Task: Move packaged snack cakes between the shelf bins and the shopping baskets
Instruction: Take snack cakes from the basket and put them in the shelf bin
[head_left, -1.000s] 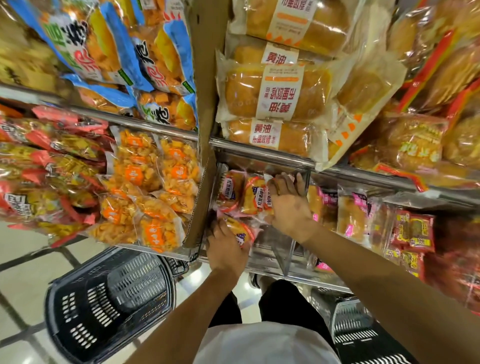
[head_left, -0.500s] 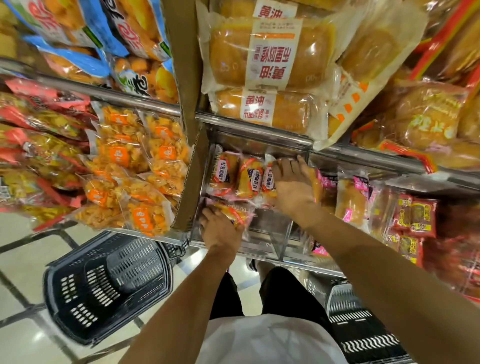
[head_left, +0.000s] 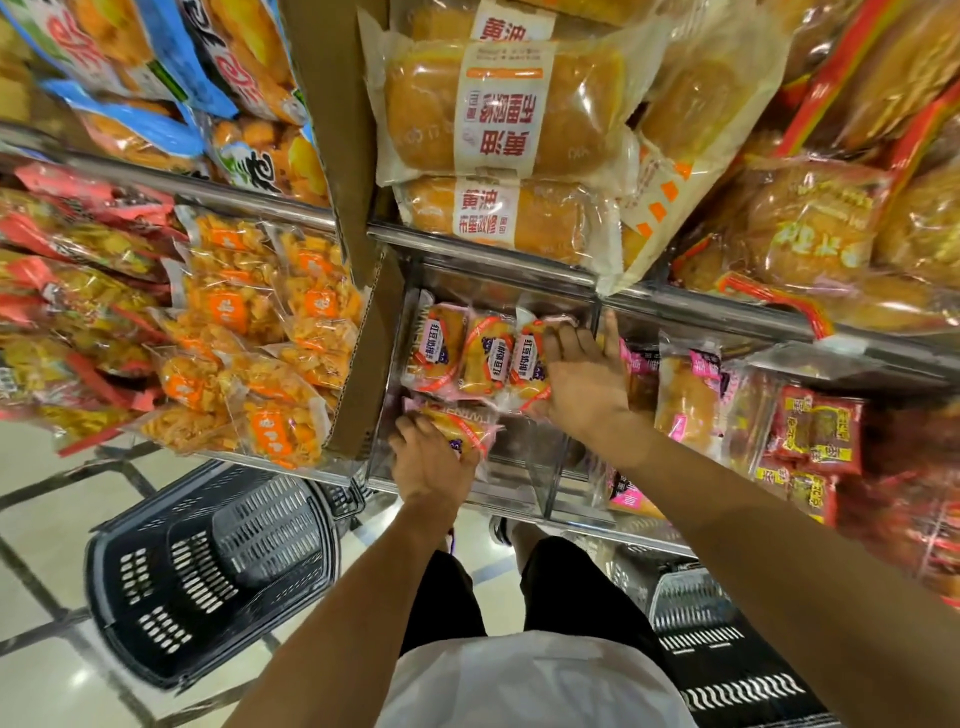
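Observation:
Three pink-wrapped snack cakes (head_left: 460, 353) stand side by side at the back of a clear shelf bin (head_left: 524, 483). My left hand (head_left: 434, 462) grips another pink-wrapped snack cake (head_left: 460, 428) at the bin's front left. My right hand (head_left: 584, 371) lies with fingers spread flat against the rightmost standing cake, next to the bin's clear divider. An empty dark shopping basket (head_left: 208, 566) sits on the floor at lower left. A second dark basket (head_left: 727, 649) shows at lower right, partly hidden by my right arm.
Bags of orange snacks (head_left: 249, 343) fill the bin to the left behind a cardboard divider (head_left: 358, 291). Pink and red packets (head_left: 753, 415) fill bins to the right. Large bread bags (head_left: 509, 119) overhang from the shelf above. Tiled floor (head_left: 47, 519) lies below.
The view has shifted slightly closer. My right hand's fingers have spread flatter over the rightmost cake. My left hand still holds its cake at the bin's front.

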